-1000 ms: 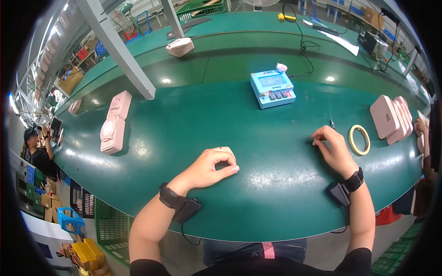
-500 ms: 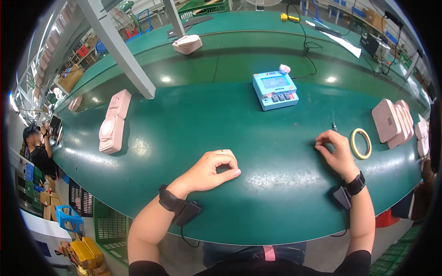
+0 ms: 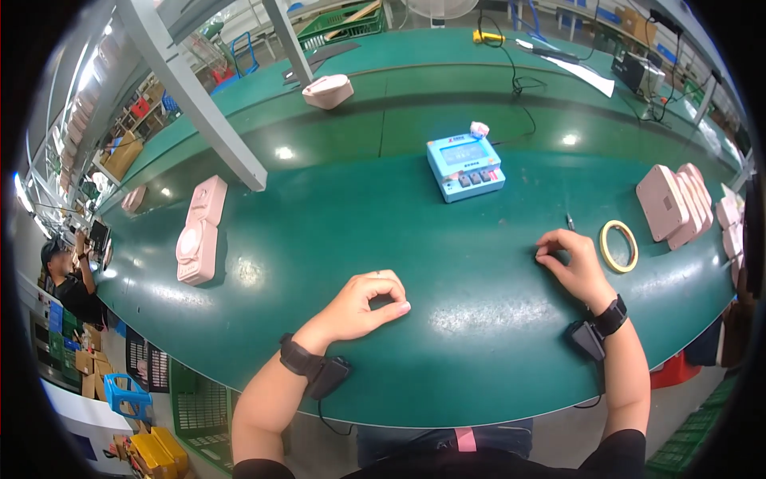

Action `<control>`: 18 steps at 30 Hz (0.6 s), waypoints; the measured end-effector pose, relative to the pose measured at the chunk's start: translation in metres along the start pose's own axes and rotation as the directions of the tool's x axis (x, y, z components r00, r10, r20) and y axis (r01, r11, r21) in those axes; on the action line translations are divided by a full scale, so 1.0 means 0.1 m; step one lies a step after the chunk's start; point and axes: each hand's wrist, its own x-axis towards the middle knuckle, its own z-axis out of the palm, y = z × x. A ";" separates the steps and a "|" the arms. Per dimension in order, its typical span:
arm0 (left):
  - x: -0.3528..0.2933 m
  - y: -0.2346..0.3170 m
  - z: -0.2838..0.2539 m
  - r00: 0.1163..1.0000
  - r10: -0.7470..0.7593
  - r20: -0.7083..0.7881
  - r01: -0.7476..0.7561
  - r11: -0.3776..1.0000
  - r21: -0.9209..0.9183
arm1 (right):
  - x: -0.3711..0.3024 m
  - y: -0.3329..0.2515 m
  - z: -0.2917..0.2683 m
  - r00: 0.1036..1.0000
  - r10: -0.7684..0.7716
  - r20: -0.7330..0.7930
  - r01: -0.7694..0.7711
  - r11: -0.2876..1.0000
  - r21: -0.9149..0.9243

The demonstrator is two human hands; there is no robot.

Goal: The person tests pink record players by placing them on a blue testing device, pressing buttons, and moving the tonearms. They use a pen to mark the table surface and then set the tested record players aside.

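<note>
My left hand [image 3: 359,303] rests on the green table [image 3: 479,367] with its fingers curled toward the thumb in a loop. Nothing shows inside that loop. Farther right, my right hand [image 3: 576,267] is also curled, its thumb close to the index fingertip, and I see nothing in it. Beside it lies a ring of yellow tape [image 3: 603,247], and just beyond its fingers is a small cable plug [image 3: 570,222]. A light blue tester box with a screen [image 3: 467,169] stands beyond both hands, touched by neither. Each wrist wears a black strap with a small device.
A pink folding charger-like unit [image 3: 199,231] lies at left; several pink units [image 3: 664,203] stand at right. Another pink piece [image 3: 328,92] sits near a grey post [image 3: 191,100]. A person in black [image 3: 76,279] works at far left. Green crates [image 3: 203,415] stand below the table.
The view has shifted a little, so the things on the table appear slightly displaced. Both hands keep nearly the same curled pose and place on the table.
</note>
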 end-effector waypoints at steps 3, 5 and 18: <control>-0.03 -0.05 0.04 0.999 -0.020 -0.040 0.016 0.997 -0.081 | -0.02 0.01 -0.01 1.000 0.011 -0.020 -0.011 1.000 0.025; 0.06 -0.02 -0.02 0.998 -0.023 -0.060 0.016 0.993 -0.120 | -0.03 0.02 0.00 0.999 0.040 -0.007 -0.039 0.996 0.077; 1.74 -0.63 -2.02 0.875 -0.194 -0.443 0.477 0.492 0.728 | 0.02 0.09 0.00 0.991 0.129 -0.017 -0.118 0.947 0.299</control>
